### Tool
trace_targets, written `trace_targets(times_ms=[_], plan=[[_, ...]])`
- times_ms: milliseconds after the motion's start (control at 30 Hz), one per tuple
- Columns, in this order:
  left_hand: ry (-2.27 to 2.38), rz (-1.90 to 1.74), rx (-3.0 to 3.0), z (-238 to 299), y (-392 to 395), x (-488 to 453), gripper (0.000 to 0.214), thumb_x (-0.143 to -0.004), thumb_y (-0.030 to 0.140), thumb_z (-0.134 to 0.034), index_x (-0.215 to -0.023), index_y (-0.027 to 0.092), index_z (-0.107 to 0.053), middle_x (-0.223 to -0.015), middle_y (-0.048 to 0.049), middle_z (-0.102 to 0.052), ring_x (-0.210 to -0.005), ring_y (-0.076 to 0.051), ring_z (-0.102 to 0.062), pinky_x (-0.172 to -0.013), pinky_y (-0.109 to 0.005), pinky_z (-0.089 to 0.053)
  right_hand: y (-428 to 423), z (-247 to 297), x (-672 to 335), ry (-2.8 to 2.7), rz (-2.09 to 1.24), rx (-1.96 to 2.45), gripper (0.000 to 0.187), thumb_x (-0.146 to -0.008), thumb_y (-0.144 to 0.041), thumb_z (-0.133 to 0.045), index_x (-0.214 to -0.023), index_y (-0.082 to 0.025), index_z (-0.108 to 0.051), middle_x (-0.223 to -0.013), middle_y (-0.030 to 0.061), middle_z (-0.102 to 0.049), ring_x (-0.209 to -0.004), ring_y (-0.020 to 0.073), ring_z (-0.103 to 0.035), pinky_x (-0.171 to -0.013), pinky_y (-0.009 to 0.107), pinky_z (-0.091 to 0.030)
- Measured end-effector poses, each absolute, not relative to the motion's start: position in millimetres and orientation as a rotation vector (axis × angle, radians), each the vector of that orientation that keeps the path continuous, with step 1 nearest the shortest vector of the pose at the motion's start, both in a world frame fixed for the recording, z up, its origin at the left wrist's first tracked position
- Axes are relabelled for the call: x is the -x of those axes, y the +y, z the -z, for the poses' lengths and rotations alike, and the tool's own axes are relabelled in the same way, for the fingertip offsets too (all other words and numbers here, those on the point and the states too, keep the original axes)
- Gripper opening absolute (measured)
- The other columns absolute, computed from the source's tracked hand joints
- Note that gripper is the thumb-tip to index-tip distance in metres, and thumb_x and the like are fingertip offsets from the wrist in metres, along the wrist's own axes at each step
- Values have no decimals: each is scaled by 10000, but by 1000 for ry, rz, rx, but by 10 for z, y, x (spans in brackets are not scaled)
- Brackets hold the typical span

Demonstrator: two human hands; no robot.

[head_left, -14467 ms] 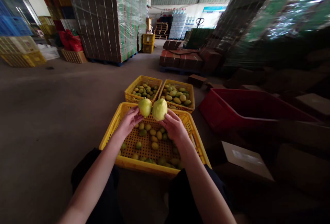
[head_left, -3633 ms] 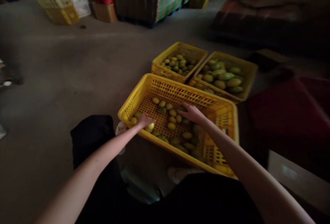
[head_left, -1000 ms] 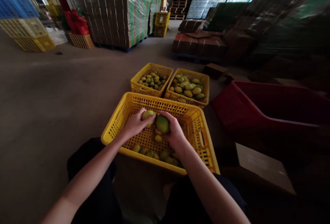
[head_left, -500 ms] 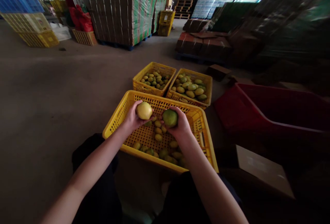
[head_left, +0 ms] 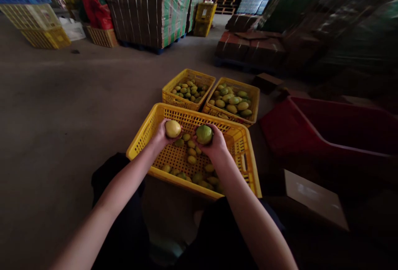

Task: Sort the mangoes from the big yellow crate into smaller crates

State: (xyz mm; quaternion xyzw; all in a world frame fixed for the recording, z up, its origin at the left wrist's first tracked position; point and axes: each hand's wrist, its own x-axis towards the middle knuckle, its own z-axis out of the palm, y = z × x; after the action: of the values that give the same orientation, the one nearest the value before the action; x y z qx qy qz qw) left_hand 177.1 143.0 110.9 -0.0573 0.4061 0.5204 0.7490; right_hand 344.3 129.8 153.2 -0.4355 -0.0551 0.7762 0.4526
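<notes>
A smooth pale yellow lemon point(head_left: 173, 129) rests in my left hand point(head_left: 161, 134), whose fingers curl round its side and underneath. My right hand point(head_left: 217, 142) is closed round a mostly green lemon point(head_left: 204, 134). Both fruits are held up side by side, a small gap between them, over a large yellow plastic crate point(head_left: 141, 141) with perforated walls and floor. Inside it, loose yellow-green lemons point(head_left: 192, 160) lie in the middle, and several more lemons point(head_left: 199, 177) lie along the near wall, partly hidden by my right forearm.
Two smaller yellow crates, left point(head_left: 183, 103) and right point(head_left: 228, 116), stand just beyond, filled with similar fruit. To the right are a red tub point(head_left: 280, 125) and a cardboard box point(head_left: 314, 197). Wrapped carton stacks point(head_left: 133, 9) and a dark pallet load point(head_left: 251, 50) stand farther back.
Both hands still hold the same two lemons, turned slightly. The view has tilted down a little, so the background sits higher in the picture.
</notes>
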Motion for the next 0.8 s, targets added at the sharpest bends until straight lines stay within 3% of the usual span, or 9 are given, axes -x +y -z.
trace_targets(times_ms=[267, 533, 800], plan=[[893, -1175, -21, -1151, 1391, -1769, 215, -820, 323, -445, -821, 174, -600, -640, -74, -667, -674, -239, -687, -579, -361, -575, 1292, -1495, -3414, -182, -1924, 1108, 116, -799, -283, -487, -789, -205, -572, -577, -2, -595, -552, 171, -580, -468, 273, -503], [862, -1145, -22, -1202, 1379, -1738, 275, -819, 316, -454, -929, 135, -630, -633, -69, -658, -533, -187, -628, -453, -280, -521, 1289, -1523, -3361, -165, -1873, 1173, 63, -758, -276, -527, -764, -228, -568, -548, -13, -566, -572, 189, -594, -495, 315, -545], [850, -1159, 108, -1445, 1303, -1721, 339, -864, 405, -420, -964, 142, -611, -636, -59, -626, -582, -168, -632, -449, -229, -526, 1294, -1505, -3360, -229, -1883, 1082, 126, -801, -305, -518, -809, -196, -583, -613, 28, -616, -559, 176, -597, -448, 281, -533]])
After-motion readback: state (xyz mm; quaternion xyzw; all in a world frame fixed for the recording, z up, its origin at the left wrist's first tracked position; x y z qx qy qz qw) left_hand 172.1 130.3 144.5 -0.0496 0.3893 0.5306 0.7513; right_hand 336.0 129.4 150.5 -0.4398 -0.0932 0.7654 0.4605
